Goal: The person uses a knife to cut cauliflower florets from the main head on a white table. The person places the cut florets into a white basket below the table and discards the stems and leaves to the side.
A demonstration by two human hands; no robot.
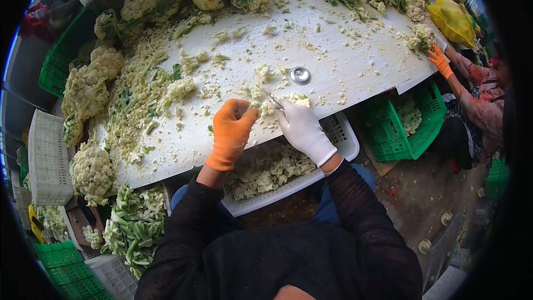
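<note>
My left hand (233, 129), in an orange knit glove, pinches a small pale green piece of cauliflower (255, 105) between thumb and fingers. My right hand (303, 127) wears a white knit glove and is closed around a small knife, its handle hidden in the fist. The thin knife blade (269, 96) points up and left towards the piece. Cut cauliflower florets (298, 99) lie on the white tabletop (333, 79) just beyond my right hand. Below the table edge, a white plastic crate (270, 191) between my legs holds many florets.
Whole cauliflower heads (92, 171) line the table's left and far sides. A round metal lid-like object (300, 75) rests beyond my hands. Trimmed leaves (133, 225) are heaped lower left. A co-worker's orange-gloved hand (439, 61) touches a head at right, above a green crate (395, 129).
</note>
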